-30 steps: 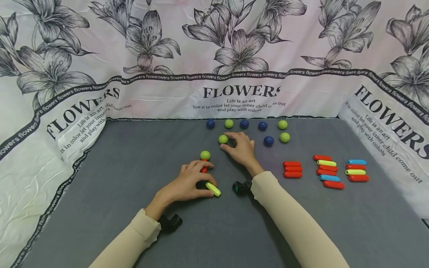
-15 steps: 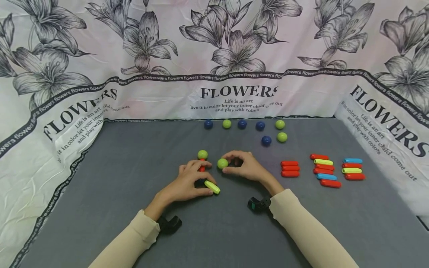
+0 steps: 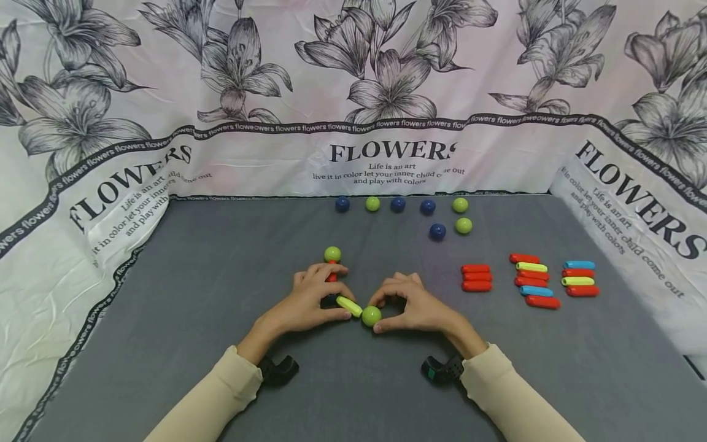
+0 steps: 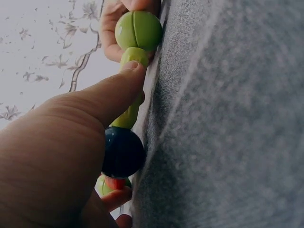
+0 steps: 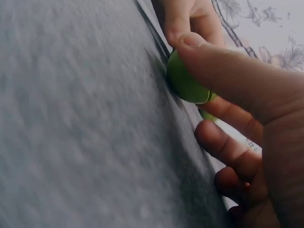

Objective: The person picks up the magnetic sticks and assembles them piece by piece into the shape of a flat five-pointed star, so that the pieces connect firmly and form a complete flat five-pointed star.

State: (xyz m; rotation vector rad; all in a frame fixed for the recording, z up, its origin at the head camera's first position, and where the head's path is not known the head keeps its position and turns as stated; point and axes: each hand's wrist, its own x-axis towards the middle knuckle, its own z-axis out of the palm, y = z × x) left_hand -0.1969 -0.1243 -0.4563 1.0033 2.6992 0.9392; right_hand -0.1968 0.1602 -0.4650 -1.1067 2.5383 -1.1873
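My left hand [image 3: 309,302] grips a yellow-green rod [image 3: 349,306] between thumb and fingers. A dark blue ball [image 4: 123,152] sits at the rod's near end in the left wrist view, mostly covered by the hand in the head view. Beyond it a red rod [image 3: 332,274] joins a green ball [image 3: 332,254], partly behind the fingers. My right hand [image 3: 417,306] pinches another green ball [image 3: 372,316] by thumb and fingertips, right at the free end of the yellow-green rod. A groove runs over this ball [image 4: 138,31] in the left wrist view.
Blue balls [image 3: 397,204] and green balls [image 3: 463,226] stand in loose rows along the back of the grey table [image 3: 232,245]. To the right lie three stacks of red rods [image 3: 477,277], some with yellow and blue rods [image 3: 536,291]. A flower-printed cloth [image 3: 386,166] hangs behind.
My right hand has carried the green ball from the back row toward me, down to the tip of the yellow-green rod. The left hand has stayed in place with its grip.
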